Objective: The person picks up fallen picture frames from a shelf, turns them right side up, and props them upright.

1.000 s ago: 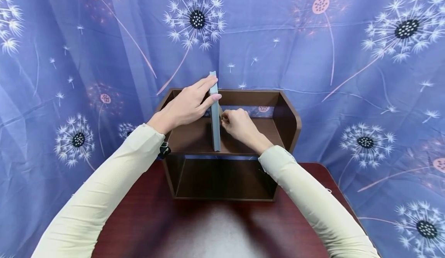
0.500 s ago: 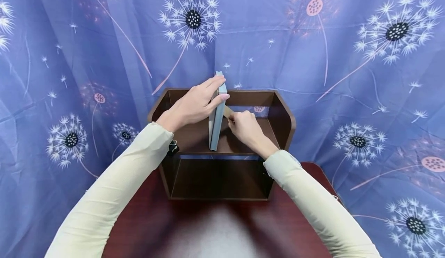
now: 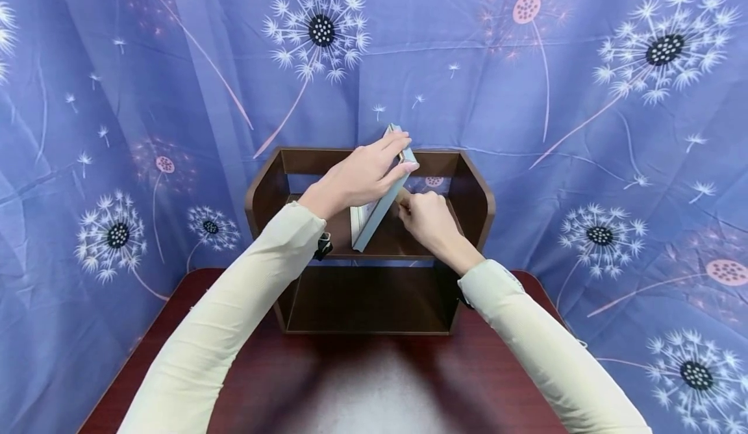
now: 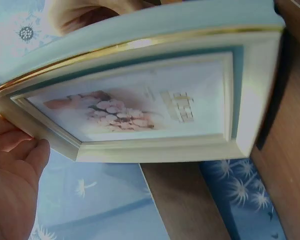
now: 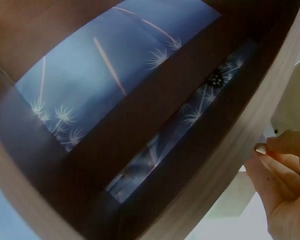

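Observation:
A pale blue picture frame [image 3: 382, 208] leans to the right on the upper board of a brown shelf unit [image 3: 480, 203]. Its front, with a cream inner border [image 4: 190, 154], a gold line and a print of pink flowers, shows in the left wrist view. My left hand [image 3: 359, 177] grips the frame's upper end, thumb on the near side and fingers over the top. Behind the frame, my right hand [image 3: 431, 223] pinches a tan stand leg [image 3: 403, 195], mostly hidden by the fingers. In the right wrist view, the right hand [image 5: 285, 175] appears beyond the shelf edge.
The shelf unit has an upper and a lower compartment [image 3: 371, 301] with an open back slot. It stands on a dark red table [image 3: 280, 382]. A blue curtain [image 3: 444, 109] with dandelion prints hangs behind and on both sides.
The picture frame has tilted from upright to leaning right, its top moving right with my left hand. My right hand, holding the stand leg, has also shifted right.

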A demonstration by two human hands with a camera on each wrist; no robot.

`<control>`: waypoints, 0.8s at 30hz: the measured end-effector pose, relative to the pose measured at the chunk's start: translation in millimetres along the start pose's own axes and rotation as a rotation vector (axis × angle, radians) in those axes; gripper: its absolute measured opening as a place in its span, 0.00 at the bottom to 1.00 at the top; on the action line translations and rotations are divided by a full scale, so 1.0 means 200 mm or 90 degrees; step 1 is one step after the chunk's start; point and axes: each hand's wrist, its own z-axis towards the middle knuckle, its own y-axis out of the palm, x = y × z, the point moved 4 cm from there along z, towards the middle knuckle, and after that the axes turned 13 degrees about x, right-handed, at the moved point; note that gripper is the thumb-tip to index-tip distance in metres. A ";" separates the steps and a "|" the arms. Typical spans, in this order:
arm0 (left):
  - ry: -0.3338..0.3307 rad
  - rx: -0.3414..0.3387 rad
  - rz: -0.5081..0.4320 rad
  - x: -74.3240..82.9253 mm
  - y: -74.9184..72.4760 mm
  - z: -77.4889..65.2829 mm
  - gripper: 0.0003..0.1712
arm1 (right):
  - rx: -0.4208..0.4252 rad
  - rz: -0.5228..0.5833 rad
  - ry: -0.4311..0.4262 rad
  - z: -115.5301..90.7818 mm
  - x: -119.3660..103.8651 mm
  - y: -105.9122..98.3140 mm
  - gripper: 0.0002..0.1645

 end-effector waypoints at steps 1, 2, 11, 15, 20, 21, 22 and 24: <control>-0.002 -0.004 -0.001 0.00 0.01 0.00 0.36 | -0.007 0.001 0.005 -0.01 0.01 0.00 0.18; -0.004 -0.007 -0.002 0.01 0.02 0.00 0.36 | -0.013 0.003 0.009 -0.01 0.01 0.00 0.18; 0.003 -0.013 -0.007 0.03 0.09 0.04 0.38 | -0.020 0.018 0.018 -0.04 0.05 -0.01 0.22; -0.002 -0.012 -0.008 0.03 0.10 0.04 0.38 | -0.026 0.023 0.019 -0.05 0.05 -0.01 0.21; -0.001 0.004 -0.016 0.03 0.10 0.04 0.37 | -0.017 0.013 0.010 -0.04 0.05 -0.01 0.21; -0.003 0.006 -0.019 0.03 0.10 0.03 0.38 | -0.016 0.010 0.009 -0.04 0.05 -0.01 0.20; -0.003 0.010 -0.022 0.03 0.10 0.03 0.37 | -0.016 0.008 0.009 -0.04 0.05 -0.01 0.20; -0.006 0.016 -0.030 0.03 0.11 0.02 0.37 | -0.017 0.004 0.009 -0.05 0.05 -0.01 0.19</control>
